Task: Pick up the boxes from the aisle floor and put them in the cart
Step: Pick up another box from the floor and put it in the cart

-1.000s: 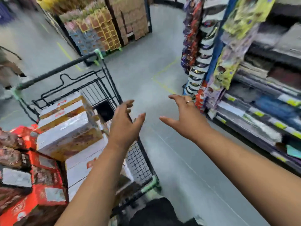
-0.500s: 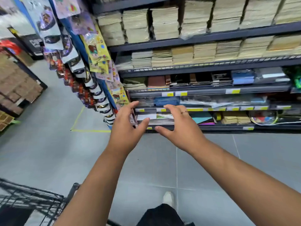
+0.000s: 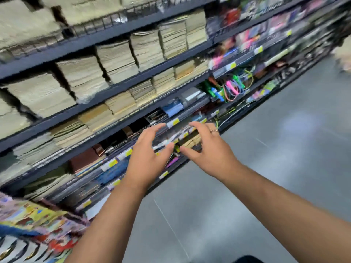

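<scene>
Ahead, paper-stacked shelves (image 3: pixel 121 88); left hand (image 3: pixel 146 158), right hand (image 3: pixel 210 150) spread.

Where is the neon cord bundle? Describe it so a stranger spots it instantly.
Start at the dark shelving packed with beige stacks. Follow its middle shelf rightward, past where the beige ends. Unlike those flat stacks, the neon cord bundle is a tangle of green, pink and blue loops.

Grey tiled floor (image 3: pixel 266 177) alongside dark, motion-blurred shelves (image 3: pixel 57 119). On the upper tiers, beige paper stacks (image 3: pixel 117 61) side by side; lower down, a blue pack (image 3: pixel 173 109) and brown items (image 3: pixel 83 160), yellow price tags (image 3: pixel 175 121) on the edges; further right, bright coloured cords (image 3: pixel 233 88).
</scene>
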Motion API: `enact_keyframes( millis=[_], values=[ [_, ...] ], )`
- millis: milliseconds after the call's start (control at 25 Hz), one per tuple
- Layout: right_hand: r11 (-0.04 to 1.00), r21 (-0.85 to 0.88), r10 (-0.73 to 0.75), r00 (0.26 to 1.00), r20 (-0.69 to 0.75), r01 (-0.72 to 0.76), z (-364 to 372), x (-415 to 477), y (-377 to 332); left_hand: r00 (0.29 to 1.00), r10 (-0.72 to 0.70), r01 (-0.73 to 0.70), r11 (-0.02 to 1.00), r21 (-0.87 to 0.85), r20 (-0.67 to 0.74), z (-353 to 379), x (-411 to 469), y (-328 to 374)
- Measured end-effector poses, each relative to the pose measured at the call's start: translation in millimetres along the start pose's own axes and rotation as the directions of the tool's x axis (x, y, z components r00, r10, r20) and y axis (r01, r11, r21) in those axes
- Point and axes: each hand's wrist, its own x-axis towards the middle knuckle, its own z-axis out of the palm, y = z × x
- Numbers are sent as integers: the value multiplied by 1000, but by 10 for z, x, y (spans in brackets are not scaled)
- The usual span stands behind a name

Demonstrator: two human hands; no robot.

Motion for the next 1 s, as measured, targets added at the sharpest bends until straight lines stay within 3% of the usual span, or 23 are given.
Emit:
enact_keyframes(
  millis=[240, 480, 800, 1000],
  values=[
    [969, 33, 245, 928, -280, -246, -916, 170, 858, 938, 224, -179, 966, -184, 263, 1100, 925, 663],
    [932, 60, 344, 821, -456, -357, -1992, 423, 1857, 850, 368, -295, 925, -238, 377, 2342, 1754, 1539],
    [895, 102, 422, 746, -515, -435, -3570, 851, 3096, 811, 414, -318, 905, -283, 414, 3899, 2726, 2813],
    [864, 97, 465, 709, -530, -495, -4324, 1225, 3747, 757, 461, -327, 881, -342, 464, 4750, 3354, 3258]
  ],
)
